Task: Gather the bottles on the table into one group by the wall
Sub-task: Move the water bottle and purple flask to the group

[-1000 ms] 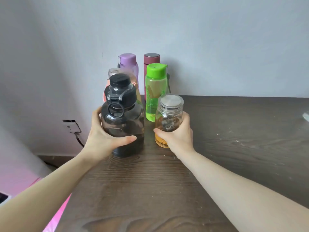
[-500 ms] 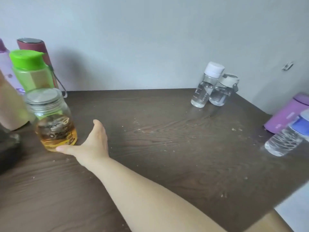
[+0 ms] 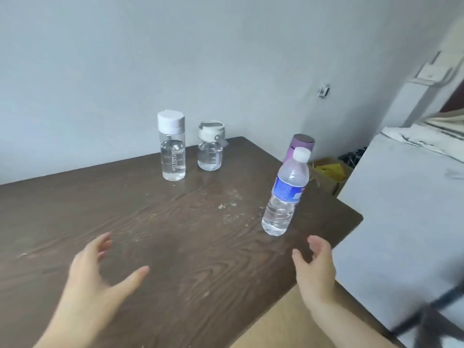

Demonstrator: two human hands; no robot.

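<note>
Dark brown wood-grain table stands against a pale grey wall. 4 bottles in view. A tall clear plastic bottle with a white cap and a short clear bottle with a white flip lid stand upright just beside each other near the wall. A clear water bottle with a blue label stands near the table's right edge, with a purple flask partly hidden directly behind it. Left hand and right hand hover over the table, fingers spread, both empty.
</note>
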